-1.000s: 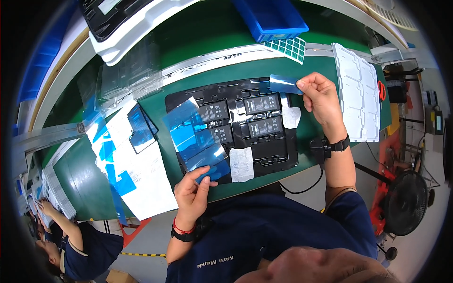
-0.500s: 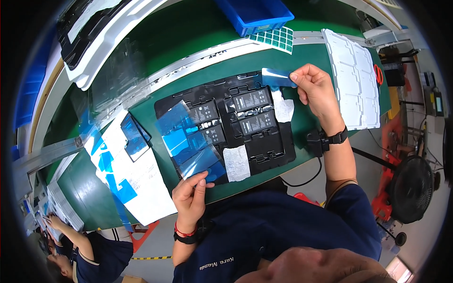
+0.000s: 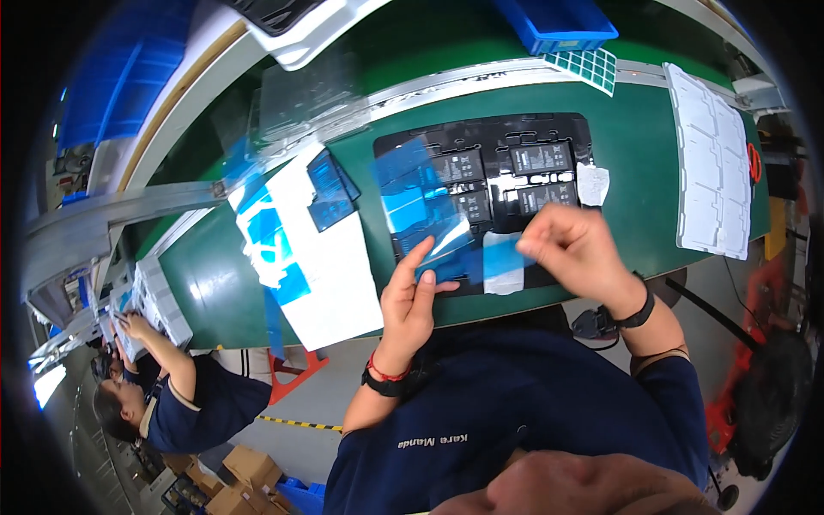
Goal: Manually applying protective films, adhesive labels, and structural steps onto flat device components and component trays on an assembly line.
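Observation:
A black moulded tray (image 3: 489, 127) lies on the green table before me, with several black flat batteries (image 3: 542, 158) in its pockets. Clear blue film sheets (image 3: 403, 204) cover the tray's left side. My left hand (image 3: 410, 300) pinches the near edge of these sheets between thumb and fingers. Just right of it, my right hand (image 3: 577, 256) pinches the end of a small blue film strip (image 3: 496, 257). That strip hangs over a crumpled white wipe (image 3: 503, 283) at the tray's near edge. Another white wipe (image 3: 593, 184) lies by the tray's right edge.
White paper (image 3: 336, 287) with blue film scraps (image 3: 268, 236) and dark blue flat pieces (image 3: 330, 193) lies left. A blue bin (image 3: 566, 41) stands at the back. White moulded tray (image 3: 711, 172) and red-handled scissors (image 3: 754, 161) are right. A co-worker (image 3: 206, 382) works far left.
My right hand has come from the tray's far right corner toward me and left, bringing the blue film strip near my left hand. The whole view has shifted left.

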`<control>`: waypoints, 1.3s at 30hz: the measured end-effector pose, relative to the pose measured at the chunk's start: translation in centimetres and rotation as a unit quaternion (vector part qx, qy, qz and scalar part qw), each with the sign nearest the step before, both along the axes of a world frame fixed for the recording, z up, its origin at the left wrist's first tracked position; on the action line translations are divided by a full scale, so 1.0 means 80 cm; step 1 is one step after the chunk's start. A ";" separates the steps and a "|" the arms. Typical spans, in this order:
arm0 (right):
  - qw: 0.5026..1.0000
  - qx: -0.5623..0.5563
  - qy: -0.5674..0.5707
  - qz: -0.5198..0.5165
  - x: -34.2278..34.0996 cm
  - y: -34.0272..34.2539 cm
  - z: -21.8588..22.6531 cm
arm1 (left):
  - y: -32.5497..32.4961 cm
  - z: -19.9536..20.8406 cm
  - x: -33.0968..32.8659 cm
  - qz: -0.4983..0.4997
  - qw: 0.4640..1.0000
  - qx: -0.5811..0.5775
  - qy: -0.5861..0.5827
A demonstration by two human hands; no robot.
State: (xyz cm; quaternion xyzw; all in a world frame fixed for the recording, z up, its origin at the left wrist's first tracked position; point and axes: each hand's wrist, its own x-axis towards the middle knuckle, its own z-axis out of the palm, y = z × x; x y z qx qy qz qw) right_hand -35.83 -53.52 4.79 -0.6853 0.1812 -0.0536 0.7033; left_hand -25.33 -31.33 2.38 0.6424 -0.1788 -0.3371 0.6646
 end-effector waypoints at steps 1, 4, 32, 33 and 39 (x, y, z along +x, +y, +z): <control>1.000 -0.005 -0.001 0.023 0.002 0.013 0.003 | -0.002 0.002 -0.002 0.009 1.000 0.000 0.012; 0.999 -0.020 0.002 0.036 0.004 0.040 -0.007 | 0.003 0.001 -0.007 0.034 0.999 0.003 0.030; 0.719 -0.602 -0.347 -0.019 0.102 0.053 0.308 | 0.047 -0.006 0.031 0.005 0.989 -0.005 -0.150; 0.693 -0.604 -0.394 -0.007 0.126 0.068 0.345 | 0.053 -0.006 0.035 0.002 0.984 0.030 -0.177; 0.594 -0.672 -0.423 -0.126 0.315 0.139 0.441 | 0.096 -0.004 0.045 -0.062 0.945 0.058 -0.317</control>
